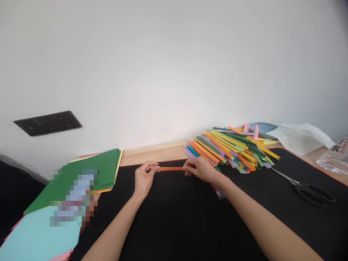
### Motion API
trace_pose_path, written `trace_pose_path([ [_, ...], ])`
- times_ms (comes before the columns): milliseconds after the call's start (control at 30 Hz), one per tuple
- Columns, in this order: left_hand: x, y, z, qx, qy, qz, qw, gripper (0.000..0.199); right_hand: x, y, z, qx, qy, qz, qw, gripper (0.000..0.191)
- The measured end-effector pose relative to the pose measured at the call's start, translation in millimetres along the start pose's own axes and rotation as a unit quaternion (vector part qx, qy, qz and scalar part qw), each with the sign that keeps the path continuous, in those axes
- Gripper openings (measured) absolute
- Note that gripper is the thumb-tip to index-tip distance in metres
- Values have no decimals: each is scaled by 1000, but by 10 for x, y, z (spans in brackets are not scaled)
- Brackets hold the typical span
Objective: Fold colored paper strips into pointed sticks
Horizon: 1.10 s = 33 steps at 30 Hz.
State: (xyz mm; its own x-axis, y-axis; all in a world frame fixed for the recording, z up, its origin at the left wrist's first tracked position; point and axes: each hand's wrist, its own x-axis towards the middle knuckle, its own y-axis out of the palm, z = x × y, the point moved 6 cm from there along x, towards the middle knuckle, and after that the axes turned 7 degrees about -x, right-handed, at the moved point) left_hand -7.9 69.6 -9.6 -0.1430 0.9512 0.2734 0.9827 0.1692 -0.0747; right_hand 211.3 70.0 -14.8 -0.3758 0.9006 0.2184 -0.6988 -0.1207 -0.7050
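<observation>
An orange paper strip point(170, 169) stretches level between my two hands, over the black mat point(174, 217). My left hand point(144, 178) pinches its left end between thumb and fingertips. At the other end, my right hand point(201, 169) grips the strip the same way, fingers curled. Just behind and to the right of my right hand lies a heap of cut paper strips point(231, 148) in orange, yellow, green, purple and blue. A dark flat item point(218, 192) shows partly under my right wrist.
Black-handled scissors point(307, 190) lie on the mat at right, their blades toward the heap. Stacked colored paper sheets, green point(106, 170) and light blue point(40, 232), sit at left, partly pixelated. Clear plastic wrapping point(304, 137) is at back right. A dark socket panel point(49, 123) is on the wall.
</observation>
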Motion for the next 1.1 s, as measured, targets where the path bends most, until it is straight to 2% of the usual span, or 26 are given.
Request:
trace_pose_path([
  [100, 9, 10, -9, 43, 2, 26, 999, 10, -7, -46, -30, -38, 4, -21, 999, 23],
  [267, -42, 141, -79, 152, 85, 144, 974, 10, -13, -67, 11, -126, -70, -64, 988, 18],
  [367, -122, 233, -90, 188, 105, 190, 958, 14, -25, -6, 60, -136, -111, -73, 982, 18],
  [533, -264, 384, -117, 215, 141, 235, 937, 16, -57, 170, 207, -137, -144, -70, 978, 15],
  [800, -317, 450, -68, 229, 168, 260, 923, 16, -73, 302, 314, -121, -129, -68, 982, 12],
  [933, -272, 416, -74, 235, 155, 259, 924, 17, -58, 233, 289, -139, -119, -57, 981, 14],
  [1100, -113, 253, -56, 226, 118, 213, 943, 21, -42, 47, 160, -159, -84, -68, 981, 15],
])
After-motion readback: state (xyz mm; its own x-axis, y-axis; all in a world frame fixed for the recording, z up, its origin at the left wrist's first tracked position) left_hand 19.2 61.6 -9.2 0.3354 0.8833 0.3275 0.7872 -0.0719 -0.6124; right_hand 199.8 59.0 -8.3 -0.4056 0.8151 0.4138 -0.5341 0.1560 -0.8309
